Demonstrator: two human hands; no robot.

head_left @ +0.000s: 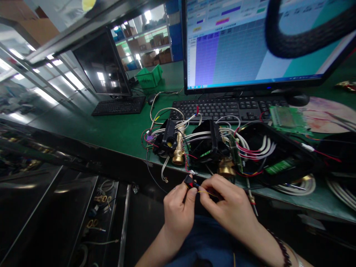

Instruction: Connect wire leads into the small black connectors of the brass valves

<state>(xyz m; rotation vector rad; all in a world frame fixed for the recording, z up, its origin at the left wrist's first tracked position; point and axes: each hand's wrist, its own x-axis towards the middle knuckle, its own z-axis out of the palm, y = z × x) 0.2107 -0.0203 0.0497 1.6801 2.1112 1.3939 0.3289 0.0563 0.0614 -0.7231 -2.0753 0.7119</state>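
Nearest me, my left hand (178, 207) pinches a small black connector (189, 181) between thumb and fingers, just off the table's near edge. My right hand (228, 207) is closed on its thin wires (207, 193). Beyond sit brass-fitted black modules (172, 142), then a keyboard (228, 107).

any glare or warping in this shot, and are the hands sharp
Head view: the lit monitor looks washed out, ceiling lights glare off the glass panel, and edges bow from wide-angle warp; left hand and right hand are fairly sharp.
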